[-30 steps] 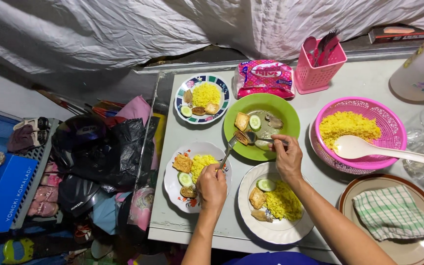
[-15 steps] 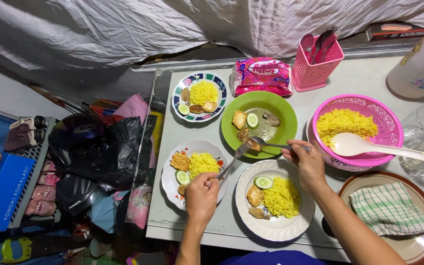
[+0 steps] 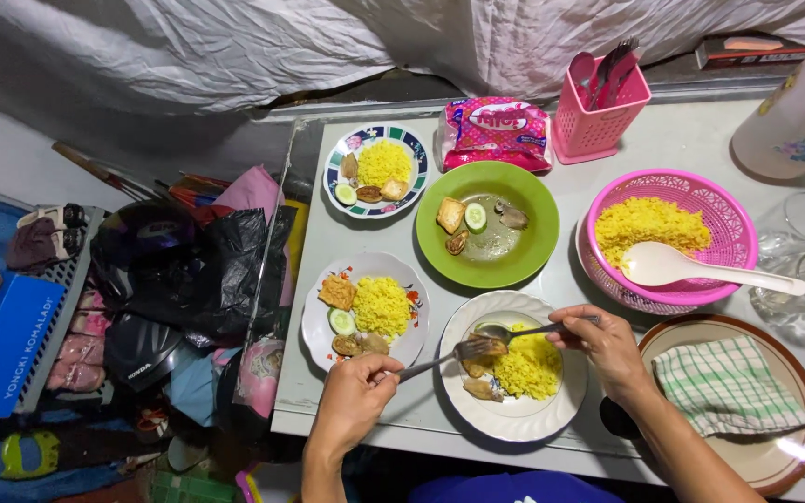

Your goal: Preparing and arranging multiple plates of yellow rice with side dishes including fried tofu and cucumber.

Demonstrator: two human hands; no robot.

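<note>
My left hand grips a fork whose tines reach over the near white plate of yellow rice. My right hand holds a spoon above the same plate, its bowl meeting the fork tines around a brown food piece. Behind them a green plate carries fried tofu, a cucumber slice and other pieces in sauce. To the left stands a floral plate with rice, tofu and cucumber.
A patterned plate with rice sits at the back, beside a pink snack packet and pink cutlery holder. A pink basket of rice holds a white ladle. A checked cloth lies on a brown-rimmed plate. Clutter fills the floor at left.
Both hands drew back from the green plate toward me, carrying a brown food piece between fork and spoon to the near white plate.
</note>
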